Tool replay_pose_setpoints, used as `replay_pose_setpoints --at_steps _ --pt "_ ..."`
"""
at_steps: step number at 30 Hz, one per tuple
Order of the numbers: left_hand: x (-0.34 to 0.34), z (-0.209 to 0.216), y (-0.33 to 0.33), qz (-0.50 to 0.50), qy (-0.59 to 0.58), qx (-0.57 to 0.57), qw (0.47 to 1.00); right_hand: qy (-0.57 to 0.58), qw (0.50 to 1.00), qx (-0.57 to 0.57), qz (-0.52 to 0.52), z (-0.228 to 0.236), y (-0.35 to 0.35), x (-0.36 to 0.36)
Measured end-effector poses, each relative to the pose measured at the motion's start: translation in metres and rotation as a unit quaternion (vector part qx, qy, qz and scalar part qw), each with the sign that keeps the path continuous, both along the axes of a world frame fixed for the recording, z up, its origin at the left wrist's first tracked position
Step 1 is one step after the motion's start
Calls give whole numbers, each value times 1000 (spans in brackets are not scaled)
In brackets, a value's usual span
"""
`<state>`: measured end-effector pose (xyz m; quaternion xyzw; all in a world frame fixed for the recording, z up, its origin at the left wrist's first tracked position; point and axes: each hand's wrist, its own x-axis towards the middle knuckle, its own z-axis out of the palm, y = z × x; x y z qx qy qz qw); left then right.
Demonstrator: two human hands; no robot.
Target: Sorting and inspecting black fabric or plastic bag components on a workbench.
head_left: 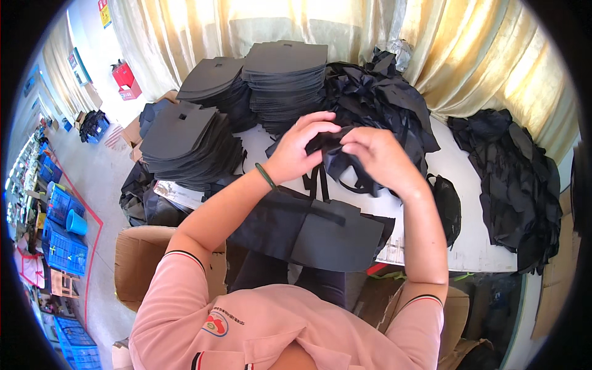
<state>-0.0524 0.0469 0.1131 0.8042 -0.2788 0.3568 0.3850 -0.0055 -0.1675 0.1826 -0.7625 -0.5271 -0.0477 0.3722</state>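
Above the middle of the table, my left hand (299, 147) and my right hand (381, 159) are close together, both gripping a bunched piece of thin black cloth (333, 148). The fingers of each hand are curled on it; part of the cloth is hidden behind them. A dark bangle circles my left wrist. Thin black straps (317, 185) hang below the cloth. Nearer to me, a flat black panel (336, 237) with a stiff dark-grey face lies over the table's front edge, on black fabric (268, 222) that reaches left under my forearm.
Tall stacks of dark-grey panels (176, 139) (285, 80) (213, 80) stand on the white table (472, 228) at the left and back. Loose black cloth lies in heaps (385, 92) (515, 185) at the back and right. Cardboard boxes (139, 265) flank me below the table; curtains (487, 55) hang behind it.
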Motion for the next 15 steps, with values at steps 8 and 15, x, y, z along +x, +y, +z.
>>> replay_pose_setpoints --at_steps 8,15 --pt "-14 75 -13 -22 -77 -70 994 16 988 149 -36 99 -19 -47" --pt "-15 88 -4 58 -81 -200 975 -56 961 218 -160 77 -13 -70"
